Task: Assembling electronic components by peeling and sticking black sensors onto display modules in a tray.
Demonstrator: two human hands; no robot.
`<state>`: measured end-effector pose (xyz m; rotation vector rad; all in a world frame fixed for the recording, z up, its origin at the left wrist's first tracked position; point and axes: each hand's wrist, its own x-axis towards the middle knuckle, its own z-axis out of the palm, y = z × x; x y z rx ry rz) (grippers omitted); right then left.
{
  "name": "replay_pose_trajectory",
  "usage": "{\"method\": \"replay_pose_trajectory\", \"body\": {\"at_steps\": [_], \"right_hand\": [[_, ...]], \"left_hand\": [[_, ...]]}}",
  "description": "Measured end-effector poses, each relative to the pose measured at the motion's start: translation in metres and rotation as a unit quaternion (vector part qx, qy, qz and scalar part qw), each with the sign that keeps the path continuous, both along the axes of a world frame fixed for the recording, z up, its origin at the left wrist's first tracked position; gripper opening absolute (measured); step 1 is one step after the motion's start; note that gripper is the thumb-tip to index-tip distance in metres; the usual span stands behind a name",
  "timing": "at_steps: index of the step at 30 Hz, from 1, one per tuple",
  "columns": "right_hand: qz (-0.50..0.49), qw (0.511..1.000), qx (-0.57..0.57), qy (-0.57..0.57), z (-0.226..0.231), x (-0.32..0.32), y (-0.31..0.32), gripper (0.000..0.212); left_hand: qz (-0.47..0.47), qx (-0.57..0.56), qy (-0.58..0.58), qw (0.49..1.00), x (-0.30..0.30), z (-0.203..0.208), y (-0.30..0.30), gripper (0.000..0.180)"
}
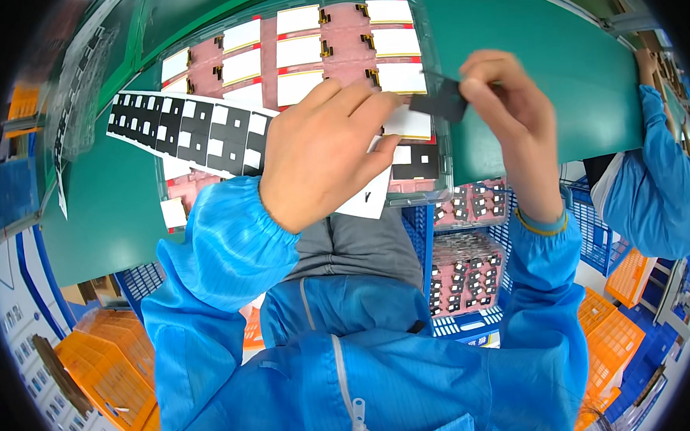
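My left hand (331, 151) is closed on a long strip of black die-cut stickers (191, 130) on white backing. The strip runs out to the left from under it, and a white end (367, 195) hangs below the fingers. My right hand (513, 104), slightly blurred, pinches a small black sticker piece (438, 101) between thumb and fingers at the tray's right edge. Beneath the left hand lies a clear plastic tray (444, 157) holding several white rectangular panels (299, 52) with black-and-yellow connector tails. The left palm hides part of the tray and the strip.
The tray rests on a green tabletop (499, 31). Below the table edge, trays of small black-and-white parts (467, 276) are stacked in a blue crate (473, 325). Orange crates (109, 372) stand at lower left and right. Another person's blue sleeve (656, 194) shows at far right.
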<state>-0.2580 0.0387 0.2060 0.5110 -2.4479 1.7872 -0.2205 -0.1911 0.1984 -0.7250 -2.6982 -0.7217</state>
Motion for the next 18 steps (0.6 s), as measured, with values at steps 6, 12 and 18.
{"method": "replay_pose_trajectory", "body": {"at_steps": [6, 12, 18], "right_hand": [[0.035, 0.979, -0.030, -0.200, -0.021, -0.005, -0.008, 0.018], [0.058, 0.975, -0.029, -0.215, -0.023, -0.010, -0.008, 0.019], [0.064, 0.976, 0.012, -0.210, -0.021, -0.013, -0.008, 0.019]], "left_hand": [[-0.026, 0.022, 0.023, 0.999, 0.014, -0.005, -0.015, 0.028], [-0.033, 0.022, 0.001, 0.999, 0.016, -0.008, -0.020, 0.037], [-0.048, 0.024, 0.012, 0.998, 0.013, -0.013, -0.022, 0.039]]}}
